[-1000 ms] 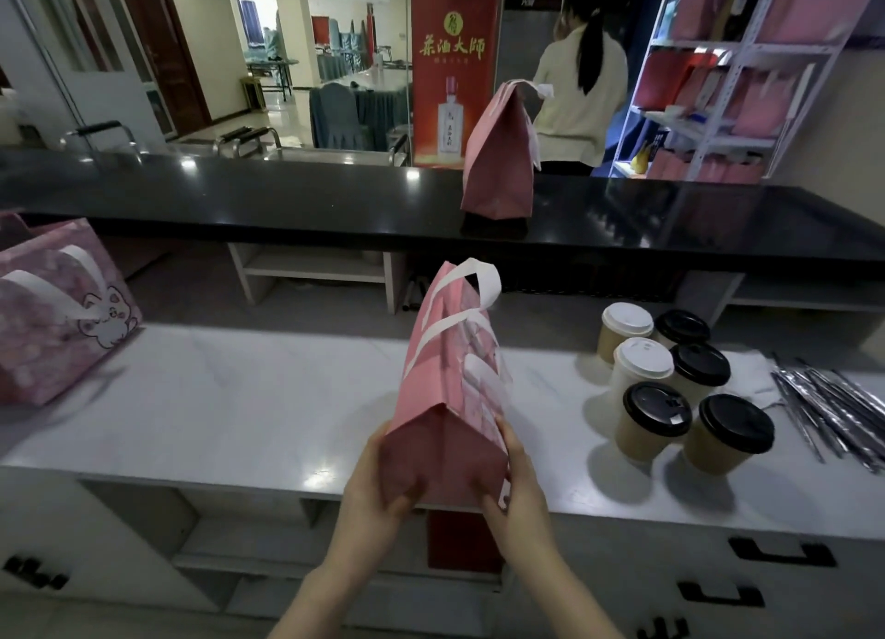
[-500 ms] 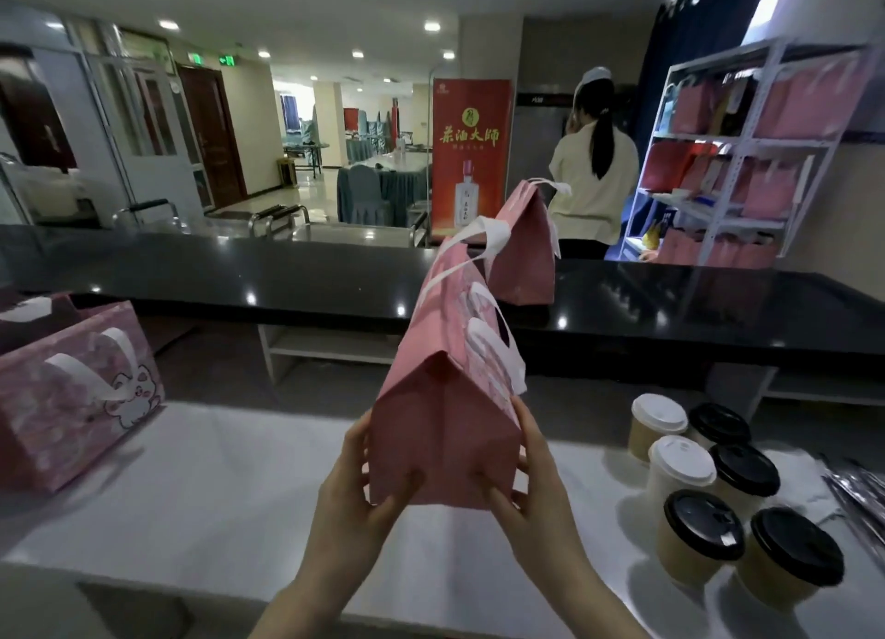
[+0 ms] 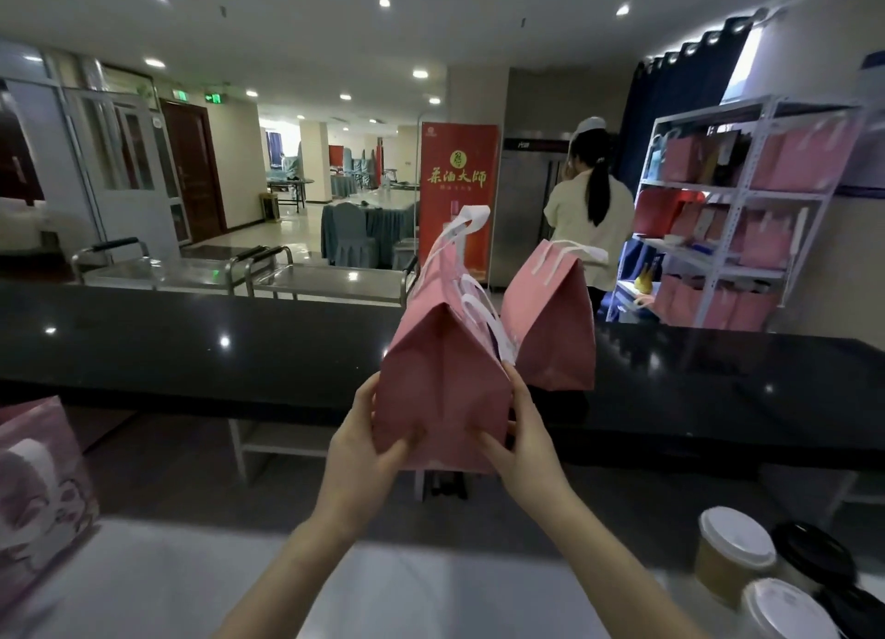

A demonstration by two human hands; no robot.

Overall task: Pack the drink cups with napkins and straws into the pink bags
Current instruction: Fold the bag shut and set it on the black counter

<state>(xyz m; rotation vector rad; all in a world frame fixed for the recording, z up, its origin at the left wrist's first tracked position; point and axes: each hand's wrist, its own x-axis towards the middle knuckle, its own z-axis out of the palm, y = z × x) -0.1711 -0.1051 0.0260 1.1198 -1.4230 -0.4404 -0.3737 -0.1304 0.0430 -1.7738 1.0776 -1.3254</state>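
The left hand (image 3: 364, 452) and right hand (image 3: 527, 442) grip the pink bag (image 3: 445, 375) by its lower corners, thumbs on the near face, holding it upright in the air beyond the white worktop (image 3: 407, 590). A second pink bag (image 3: 555, 322) stands on the dark raised worktop (image 3: 191, 341) just behind. Lidded cups (image 3: 732, 557) sit at the white worktop's right edge.

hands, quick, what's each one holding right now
left hand: grips the pink bag at its lower left corner.
right hand: grips the same bag at its lower right corner.
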